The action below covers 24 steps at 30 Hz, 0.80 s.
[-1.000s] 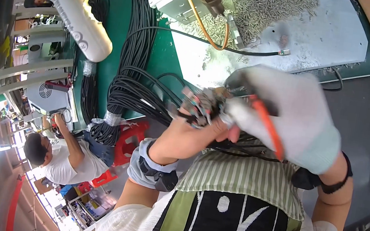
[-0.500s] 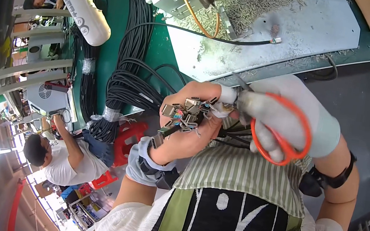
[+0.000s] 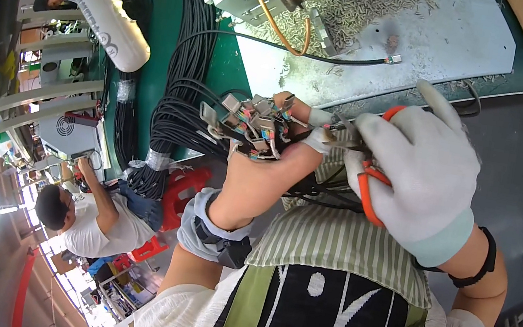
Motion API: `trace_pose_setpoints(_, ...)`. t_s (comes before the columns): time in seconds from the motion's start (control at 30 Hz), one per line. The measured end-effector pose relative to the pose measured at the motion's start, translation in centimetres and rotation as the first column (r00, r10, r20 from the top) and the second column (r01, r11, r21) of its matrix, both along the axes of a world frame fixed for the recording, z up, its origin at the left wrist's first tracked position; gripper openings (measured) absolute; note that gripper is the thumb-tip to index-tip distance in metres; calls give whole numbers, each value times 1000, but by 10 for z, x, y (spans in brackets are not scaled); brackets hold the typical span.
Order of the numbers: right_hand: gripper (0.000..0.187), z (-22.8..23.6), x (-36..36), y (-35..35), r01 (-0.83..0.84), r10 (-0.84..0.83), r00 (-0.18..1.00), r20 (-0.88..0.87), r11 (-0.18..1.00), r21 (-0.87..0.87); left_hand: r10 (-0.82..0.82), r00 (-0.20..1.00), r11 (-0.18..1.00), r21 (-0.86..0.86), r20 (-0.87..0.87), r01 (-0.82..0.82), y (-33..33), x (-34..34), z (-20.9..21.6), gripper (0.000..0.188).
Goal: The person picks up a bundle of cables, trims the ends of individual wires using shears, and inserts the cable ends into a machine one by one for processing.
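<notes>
The right hand [image 3: 418, 164], in a white glove, is closed around a pair of scissors [image 3: 378, 175] with orange handles, one finger sticking out away from them. The bare left hand [image 3: 265, 181], with white covers on two fingertips, is clamped on a bunch of cable ends [image 3: 257, 123] tipped with metal plugs; its covered fingertips come near each other at the blades. Black cables [image 3: 179, 120] run from the bunch across a green table [image 3: 229, 59]. On it lies a pale board [image 3: 461, 48] with a heap of small metal bits [image 3: 364, 9] beside a machine [image 3: 249, 1]. A white lamp [image 3: 110, 16] hangs at the left; beyond, a co-worker [image 3: 95, 223] sits near a red stool [image 3: 181, 202]. The scissors point leftward from the right hand, their tips right at the left fingertips; whether they touch, I cannot tell. The plugs fan out above the left palm.
</notes>
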State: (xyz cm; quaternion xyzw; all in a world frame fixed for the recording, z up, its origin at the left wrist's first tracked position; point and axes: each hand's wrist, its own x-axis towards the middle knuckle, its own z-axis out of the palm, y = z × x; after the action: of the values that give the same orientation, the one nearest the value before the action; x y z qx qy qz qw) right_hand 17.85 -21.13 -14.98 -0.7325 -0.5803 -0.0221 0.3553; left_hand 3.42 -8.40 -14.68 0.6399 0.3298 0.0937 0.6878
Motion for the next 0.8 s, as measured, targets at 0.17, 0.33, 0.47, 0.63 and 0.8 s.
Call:
trace_pose_setpoints(0.17,15,2,1,-12,-125,81,961,-265,981,-151,122,992,974,196,-26,-115,-17,18,5,17)
trace_pose_setpoints(0.33,15,-2,-3,-9,-131,128,830,-543,991,32,-30,978,859,506,205,-79,-16,19,0,29)
trace_pose_setpoints(0.47,14,-4,-5,-5,-103,110,860,-498,994,40,177,970,966,161,167,-204,-18,23,3,30)
trace_pose_setpoints(0.63,12,-10,-7,3,30,-17,972,-234,998,55,144,972,951,247,186,-188,-16,20,-2,29)
trace_pose_setpoints(0.8,11,-14,-12,2,-5,-18,922,-387,998,-60,157,982,958,225,106,-177,-11,20,-6,25)
